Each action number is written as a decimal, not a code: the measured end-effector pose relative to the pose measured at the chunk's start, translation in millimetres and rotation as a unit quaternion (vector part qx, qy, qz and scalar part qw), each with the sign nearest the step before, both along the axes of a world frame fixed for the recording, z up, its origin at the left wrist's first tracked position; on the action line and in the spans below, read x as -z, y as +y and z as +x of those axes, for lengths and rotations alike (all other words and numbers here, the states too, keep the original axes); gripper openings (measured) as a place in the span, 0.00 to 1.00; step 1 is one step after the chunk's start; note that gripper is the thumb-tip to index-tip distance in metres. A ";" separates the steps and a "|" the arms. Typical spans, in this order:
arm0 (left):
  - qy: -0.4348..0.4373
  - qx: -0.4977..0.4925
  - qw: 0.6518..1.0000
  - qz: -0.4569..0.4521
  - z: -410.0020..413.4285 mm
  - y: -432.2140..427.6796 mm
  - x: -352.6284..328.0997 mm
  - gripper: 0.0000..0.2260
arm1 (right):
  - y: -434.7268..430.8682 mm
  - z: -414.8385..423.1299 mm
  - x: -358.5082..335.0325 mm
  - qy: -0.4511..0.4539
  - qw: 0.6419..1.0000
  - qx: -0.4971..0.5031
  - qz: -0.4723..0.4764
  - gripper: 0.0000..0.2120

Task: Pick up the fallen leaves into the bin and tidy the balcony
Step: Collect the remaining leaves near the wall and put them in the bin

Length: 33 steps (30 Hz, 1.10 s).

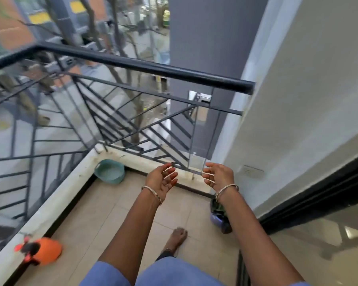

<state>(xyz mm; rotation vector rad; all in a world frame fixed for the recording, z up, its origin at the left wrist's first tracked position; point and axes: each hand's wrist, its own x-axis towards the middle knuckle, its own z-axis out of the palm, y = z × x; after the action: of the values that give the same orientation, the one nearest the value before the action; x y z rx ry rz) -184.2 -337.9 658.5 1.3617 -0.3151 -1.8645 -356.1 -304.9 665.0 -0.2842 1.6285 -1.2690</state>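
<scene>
The tiled floor [112, 223] is your open room, running from 6 toward 12 o'clock. A pale ledge [60, 195] and the dark railing [153, 68] close it from 8 round to 12 o'clock. The grey wall [308, 100] shuts the 2 o'clock side, and the glass door [318, 234] stands at 4 o'clock.

Your left grip [162, 180] and right grip [218, 176] hang in the air at 12 o'clock. The palms face each other, the fingers are spread and loosely bent, and they hold and touch nothing.

A teal basin [110, 172] sits in the corner at 11 o'clock, against the ledge. An orange plastic thing [48, 250] lies at 8 o'clock, beside the ledge. The purple bin [215, 217] stands on the floor at 1 o'clock near the wall, half hidden under your right forearm. Something dark green shows in its mouth, too blurred to say whether it is leaves. Your bare foot [177, 237] rests on the tiles at 6 o'clock, between the arms.
</scene>
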 end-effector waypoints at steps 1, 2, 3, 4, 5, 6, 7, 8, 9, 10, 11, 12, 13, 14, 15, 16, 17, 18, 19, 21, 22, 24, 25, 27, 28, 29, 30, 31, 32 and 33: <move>0.001 -0.026 1.000 -0.004 15.4 12.7 -0.1 0.11 | 5.5 12.0 0.7 0.001 1.000 -0.017 0.003 0.12; 0.001 -0.056 0.998 -0.005 33.6 29.0 -1.4 0.11 | 12.6 26.9 1.0 0.003 0.999 -0.038 0.004 0.12; 0.001 -0.079 0.997 -0.004 49.5 43.7 -3.3 0.10 | 18.6 40.0 0.4 0.005 0.999 -0.054 0.005 0.11; 0.000 -0.099 0.995 -0.001 64.1 56.9 -4.3 0.09 | 23.7 52.1 -0.5 0.006 0.998 -0.068 0.004 0.11; -0.001 -0.125 0.992 0.000 82.2 74.2 -6.2 0.08 | 30.9 68.6 -4.3 0.007 0.996 -0.093 0.006 0.10; 0.000 -0.146 0.989 0.002 97.3 88.3 -7.0 0.07 | 35.8 82.4 -6.6 0.006 0.994 -0.113 0.006 0.09; 0.002 -0.171 0.985 0.002 115.5 105.0 -9.8 0.07 | 40.4 100.5 -9.8 0.006 0.990 -0.138 0.003 0.09; 0.002 -0.193 0.981 0.004 130.7 118.8 -11.6 0.07 | 42.9 117.0 -13.0 0.008 0.987 -0.159 0.002 0.09; 0.004 -0.216 0.976 0.009 144.8 130.3 -11.7 0.07 | 44.3 132.8 -14.4 0.012 0.984 -0.180 0.000 0.09; 0.005 -0.246 0.969 0.012 163.9 145.1 -11.8 0.08 | 46.9 155.3 -17.0 0.013 0.978 -0.209 0.002 0.09; 0.008 -0.269 0.963 0.013 180.0 157.7 -11.2 0.08 | 49.4 175.3 -18.2 0.013 0.972 -0.232 0.006 0.09; 0.010 -0.293 0.956 0.015 198.5 172.9 -12.1 0.08 | 52.9 199.7 -18.2 0.011 0.966 -0.259 0.010 0.10; 0.011 -0.313 0.949 0.017 214.4 186.0 -12.0 0.08 | 56.5 220.9 -17.9 0.010 0.959 -0.282 0.013 0.10; 0.012 -0.332 0.943 0.022 228.4 197.6 -10.4 0.08 | 60.6 239.8 -17.1 0.008 0.952 -0.304 0.015 0.11; 0.013 -0.358 0.933 0.025 246.3 212.4 -8.2 0.08 | 66.6 263.7 -15.6 0.007 0.943 -0.333 0.019 0.11; 0.014 -0.378 0.925 0.029 261.3 224.9 -5.6 0.08 | 72.3 283.6 -13.4 0.007 0.935 -0.354 0.021 0.11; 0.017 -0.400 0.916 0.032 279.6 239.8 -3.6 0.09 | 80.0 307.2 -11.2 0.008 0.925 -0.379 0.024 0.11; 0.018 -0.418 0.908 0.035 295.1 252.8 -1.2 0.09 | 87.5 327.3 -10.1 0.007 0.917 -0.398 0.028 0.11; 0.018 -0.431 0.901 0.040 309.1 264.6 1.6 0.09 | 94.3 345.5 -8.8 0.006 0.910 -0.415 0.029 0.11; 0.012 -0.461 0.886 0.050 341.9 289.6 7.8 0.08 | 107.8 388.6 -5.7 0.007 0.893 -0.448 0.031 0.11; 0.011 -0.475 0.878 0.055 359.5 302.1 10.2 0.08 | 114.7 411.8 -3.3 0.007 0.886 -0.463 0.030 0.11; 0.014 -0.495 0.866 0.068 387.7 321.9 15.7 0.08 | 126.3 447.8 1.5 0.009 0.875 -0.483 0.034 0.11; 0.014 -0.509 0.857 0.074 406.0 333.1 19.5 0.08 | 133.0 470.2 5.4 0.013 0.867 -0.497 0.039 0.11; 0.013 -0.534 0.841 0.083 438.3 353.0 26.3 0.09 | 146.6 508.7 11.9 0.023 0.853 -0.520 0.045 0.10; 0.011 -0.544 0.834 0.085 452.8 361.3 28.7 0.09 | 153.1 526.1 14.0 0.024 0.847 -0.528 0.046 0.09; 0.011 -0.554 0.828 0.086 465.5 368.2 29.2 0.08 | 159.2 542.0 15.5 0.025 0.842 -0.536 0.046 0.08; 0.011 -0.567 0.819 0.087 481.5 377.5 30.6 0.09 | 167.8 562.0 18.0 0.021 0.837 -0.545 0.048 0.06; 0.011 -0.576 0.812 0.090 492.9 384.0 30.9 0.10 | 174.5 576.6 19.2 0.017 0.832 -0.553 0.050 0.05; 0.012 -0.588 0.803 0.095 505.7 393.1 32.1 0.10 | 183.3 594.2 21.5 0.012 0.823 -0.566 0.054 0.06; 0.012 -0.601 0.793 0.099 516.4 401.4 33.5 0.11 | 190.9 609.8 23.7 0.011 0.813 -0.579 0.061 0.07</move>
<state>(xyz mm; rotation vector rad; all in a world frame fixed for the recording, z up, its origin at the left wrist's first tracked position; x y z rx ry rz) 332.2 63.5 625.0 1.1803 0.6714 -0.8124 253.7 -114.0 641.3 -1.0223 1.1467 -0.2056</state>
